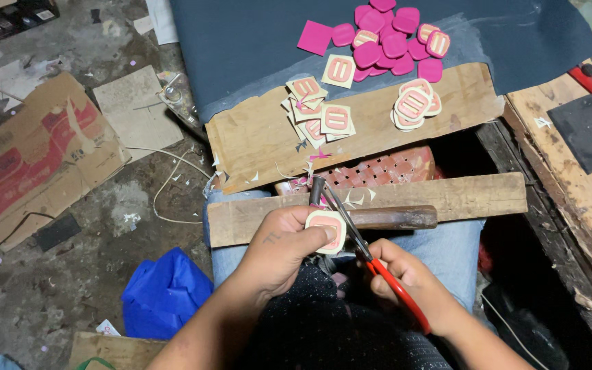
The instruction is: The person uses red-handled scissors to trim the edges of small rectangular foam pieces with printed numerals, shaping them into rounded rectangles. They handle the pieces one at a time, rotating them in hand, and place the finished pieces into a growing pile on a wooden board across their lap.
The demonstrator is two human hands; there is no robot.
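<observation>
Nearest you, your left hand point(279, 250) pinches a small pink-and-cream patch point(326, 231) between thumb and fingers, held flat, face up. Your right hand point(405, 277) is closed round the red handles of the scissors point(358, 233), and I judge the grip firm, though the handles mostly hide inside your palm. The blades run from your right hand toward eleven o'clock, passing along the patch's right edge and touching it there; the tips end just past its top corner. So the patch lies at nine o'clock from the blades, its long axis running roughly twelve to six, almost parallel to the blades. The left hand is the one on it; the right only reaches it through the scissors.

Just beyond your hands, a wooden plank point(447, 195) lies across your lap with a brown-handled tool point(392, 217) resting on it. Further on, a wider board point(255, 147) carries a loose pile of square-cut patches point(316, 109) at eleven o'clock and a small stack of rounded ones point(412, 104) at one o'clock. Farthest, on a dark blue sheet point(241, 48), pink pieces point(392, 41) lie heaped at twelve o'clock. On the floor at eight o'clock sits a blue bag point(162, 291).
</observation>
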